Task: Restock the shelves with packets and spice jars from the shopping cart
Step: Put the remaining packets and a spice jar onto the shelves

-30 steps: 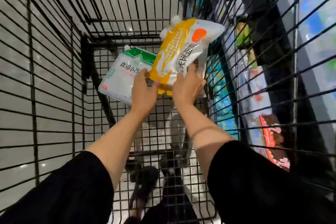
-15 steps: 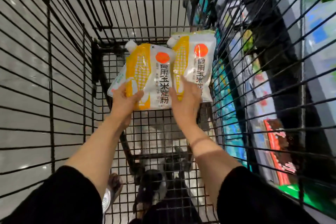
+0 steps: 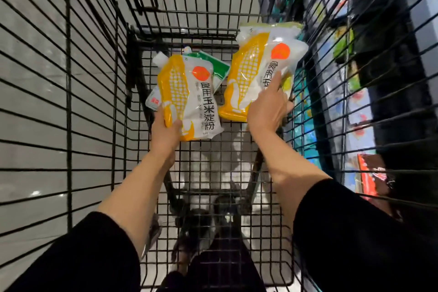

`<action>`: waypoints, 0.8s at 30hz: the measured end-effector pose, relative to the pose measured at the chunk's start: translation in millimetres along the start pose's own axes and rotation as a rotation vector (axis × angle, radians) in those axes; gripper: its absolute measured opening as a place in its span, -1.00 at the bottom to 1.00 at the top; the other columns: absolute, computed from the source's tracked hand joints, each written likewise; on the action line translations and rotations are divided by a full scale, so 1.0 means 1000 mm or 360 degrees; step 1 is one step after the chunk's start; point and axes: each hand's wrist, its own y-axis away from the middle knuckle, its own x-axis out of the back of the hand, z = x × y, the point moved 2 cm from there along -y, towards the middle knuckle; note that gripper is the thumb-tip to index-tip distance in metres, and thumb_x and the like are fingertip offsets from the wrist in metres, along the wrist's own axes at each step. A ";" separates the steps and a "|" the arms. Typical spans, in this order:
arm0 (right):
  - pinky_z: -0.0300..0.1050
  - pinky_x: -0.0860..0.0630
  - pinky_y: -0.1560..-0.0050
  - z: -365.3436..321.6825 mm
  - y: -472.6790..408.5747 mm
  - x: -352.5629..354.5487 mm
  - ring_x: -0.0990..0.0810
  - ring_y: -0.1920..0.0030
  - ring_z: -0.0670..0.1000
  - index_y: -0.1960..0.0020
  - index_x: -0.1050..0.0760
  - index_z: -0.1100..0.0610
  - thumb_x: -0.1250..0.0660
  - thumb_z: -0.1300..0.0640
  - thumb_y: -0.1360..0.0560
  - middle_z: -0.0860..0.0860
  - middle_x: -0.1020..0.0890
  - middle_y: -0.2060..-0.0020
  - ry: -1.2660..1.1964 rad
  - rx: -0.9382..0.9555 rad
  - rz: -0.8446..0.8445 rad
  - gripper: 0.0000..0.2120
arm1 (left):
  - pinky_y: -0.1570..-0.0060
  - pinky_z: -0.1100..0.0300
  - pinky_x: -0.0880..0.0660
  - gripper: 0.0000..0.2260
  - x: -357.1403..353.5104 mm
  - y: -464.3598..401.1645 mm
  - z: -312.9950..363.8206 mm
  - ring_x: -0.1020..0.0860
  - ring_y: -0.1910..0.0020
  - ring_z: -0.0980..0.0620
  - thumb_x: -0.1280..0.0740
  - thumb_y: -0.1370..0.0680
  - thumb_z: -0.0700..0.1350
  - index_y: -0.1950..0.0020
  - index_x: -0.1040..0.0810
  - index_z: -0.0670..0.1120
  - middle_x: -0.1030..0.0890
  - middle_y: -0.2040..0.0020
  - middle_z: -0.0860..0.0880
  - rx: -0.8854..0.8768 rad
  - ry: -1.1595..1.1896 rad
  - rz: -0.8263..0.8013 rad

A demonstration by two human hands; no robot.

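Observation:
Both my arms reach down into the black wire shopping cart [image 3: 99,92]. My left hand [image 3: 166,129] grips the bottom corner of a yellow-and-white corn starch packet [image 3: 189,97], thumb on its front. My right hand [image 3: 267,111] holds a second, matching corn starch packet [image 3: 256,66] higher up near the cart's right wall, forefinger stretched across its face. Under the left packet lies a white packet with a green top [image 3: 216,67], mostly covered.
Store shelves with colourful packaged goods [image 3: 365,173] run along the right, seen through the cart's wire side. Grey tiled floor [image 3: 35,102] shows through the left side. My dark trousers and shoes appear below the cart's mesh bottom.
One second ago both hands were on a single packet. Since then each hand has taken its own packet; the right one has lifted higher and to the right, and the two packets have moved apart.

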 end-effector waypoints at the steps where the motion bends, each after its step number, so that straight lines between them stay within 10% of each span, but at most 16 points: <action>1: 0.06 -0.21 -0.18 -0.002 0.003 0.004 -0.45 -0.14 0.20 -0.52 -0.11 0.12 -0.22 0.33 -0.49 0.18 -0.56 -0.05 -0.0082 0.0024 0.0046 -0.36 | -0.26 -0.18 -0.47 -0.58 0.003 -0.001 0.000 -0.53 -0.26 -0.09 -0.23 -0.56 -0.36 -0.34 -0.39 0.03 -0.54 -0.31 -0.07 -0.0002 -0.0024 -0.0024; 6: 0.15 -0.33 -0.10 -0.024 0.033 0.024 -0.48 -0.03 0.24 -0.40 -0.36 0.21 -0.18 0.40 -0.49 0.22 -0.59 0.01 -0.0718 0.0282 0.0295 -0.51 | -0.16 -0.01 -0.53 -0.60 0.011 0.008 0.009 -0.56 -0.23 -0.05 -0.23 -0.59 -0.35 -0.26 -0.42 0.13 -0.59 -0.22 0.00 0.0008 0.0038 -0.0160; 13: 0.18 -0.42 -0.11 -0.051 0.072 -0.019 -0.50 -0.10 0.25 -0.46 -0.28 0.17 -0.18 0.39 -0.52 0.25 -0.57 -0.08 -0.0733 0.0624 -0.0422 -0.48 | -0.19 -0.02 -0.52 -0.69 0.018 0.020 0.000 -0.58 -0.23 -0.03 -0.12 -0.67 -0.02 -0.40 -0.43 -0.02 -0.60 -0.26 -0.04 0.0147 0.0385 -0.0127; 16: 0.14 -0.38 -0.19 -0.042 0.080 -0.044 -0.44 -0.20 0.20 -0.51 -0.17 0.13 -0.22 0.28 -0.56 0.20 -0.50 -0.18 -0.0576 0.0541 -0.0567 -0.45 | -0.22 -0.10 -0.51 -0.50 0.016 0.022 -0.008 -0.61 -0.18 -0.05 -0.38 -0.50 0.13 -0.38 -0.46 -0.06 -0.62 -0.22 -0.06 0.0187 0.0292 -0.0141; 24: 0.01 -0.26 -0.34 -0.026 0.080 -0.046 -0.31 -0.33 0.14 -0.53 -0.12 0.04 -0.23 0.03 -0.59 0.16 -0.40 -0.31 -0.0670 0.0490 -0.0880 -0.44 | -0.07 -0.07 -0.59 -0.70 0.009 0.030 -0.009 -0.64 0.06 0.06 -0.47 -0.47 -0.24 -0.13 -0.50 -0.01 -0.64 0.04 0.05 -0.0010 -0.0068 0.0231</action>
